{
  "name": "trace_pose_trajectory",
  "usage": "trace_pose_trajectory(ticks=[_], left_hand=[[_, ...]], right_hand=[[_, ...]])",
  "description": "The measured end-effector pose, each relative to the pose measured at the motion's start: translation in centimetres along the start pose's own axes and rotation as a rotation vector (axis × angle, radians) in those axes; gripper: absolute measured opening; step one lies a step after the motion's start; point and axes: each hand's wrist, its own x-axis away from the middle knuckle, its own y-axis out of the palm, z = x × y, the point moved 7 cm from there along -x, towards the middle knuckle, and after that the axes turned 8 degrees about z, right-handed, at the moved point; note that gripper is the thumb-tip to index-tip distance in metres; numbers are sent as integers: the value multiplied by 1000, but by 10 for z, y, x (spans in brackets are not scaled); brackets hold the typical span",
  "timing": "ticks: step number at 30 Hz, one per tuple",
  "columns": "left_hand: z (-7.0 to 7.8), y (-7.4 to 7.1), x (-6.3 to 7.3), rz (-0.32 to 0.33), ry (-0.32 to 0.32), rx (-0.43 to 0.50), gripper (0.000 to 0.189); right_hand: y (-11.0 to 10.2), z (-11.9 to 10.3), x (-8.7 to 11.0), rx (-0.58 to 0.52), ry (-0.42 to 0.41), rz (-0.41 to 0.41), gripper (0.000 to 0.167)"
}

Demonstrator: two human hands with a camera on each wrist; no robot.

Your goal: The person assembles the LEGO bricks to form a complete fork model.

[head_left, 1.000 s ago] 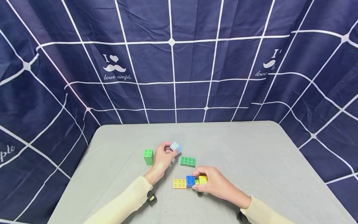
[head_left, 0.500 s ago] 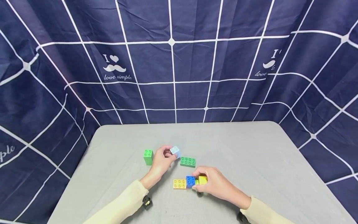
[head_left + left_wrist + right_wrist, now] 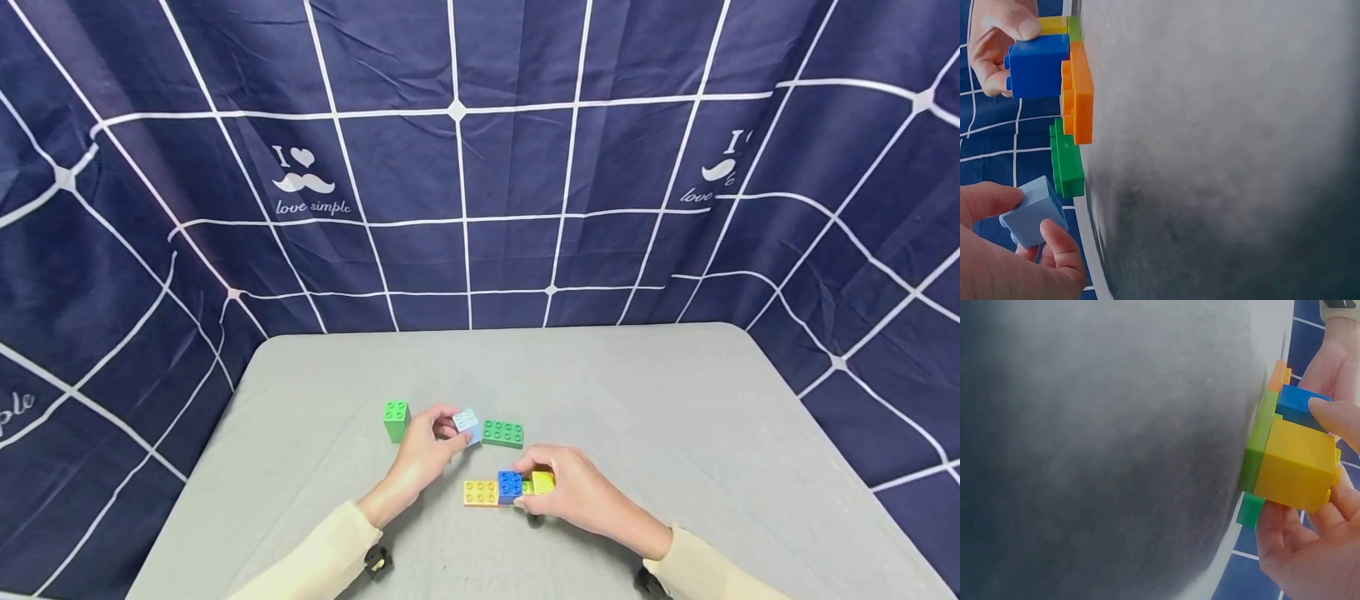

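Note:
My left hand [image 3: 424,448] pinches a light blue building brick [image 3: 467,422] between thumb and fingers. It is tilted in the left wrist view, just left of a flat dark green brick [image 3: 503,432]. Nearer to me, a blue brick [image 3: 510,486] sits across an orange brick [image 3: 480,492] and a lime green brick [image 3: 1259,444] laid end to end. My right hand [image 3: 573,492] grips the blue brick at its right side, thumb at the near face. A yellow brick [image 3: 1297,464] stands on the lime one under that palm, partly hidden in the head view.
A tall bright green brick [image 3: 397,422] stands left of my left hand. The grey table [image 3: 637,400] spreads around the bricks, and a dark blue curtain [image 3: 405,167] with white lines rises behind and at both sides.
My left hand has drawn the light blue brick toward me and slightly left, to beside the dark green brick. The right hand has stayed in place on the blue brick.

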Motion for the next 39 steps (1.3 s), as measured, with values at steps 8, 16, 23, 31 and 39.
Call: trace_pose_trajectory(ticks=[8,16,23,31,39], left_hand=[[-4,-3,12,-45,-4,10,33],[-10,-5,22,-111,-60,47,35],[-12,-6,30,-149,-80,80,37],[-12,-5,38,-198,-62,77,39],[-15,-3,42,-240,-34,46,36]], right_hand=[[1,0,0,8,-1,0,31],[0,0,0,2,-2,-8,31],[0,0,0,-5,-7,-8,31],[0,1,1,-8,-2,-5,31],[0,1,1,-16,-2,-6,31]])
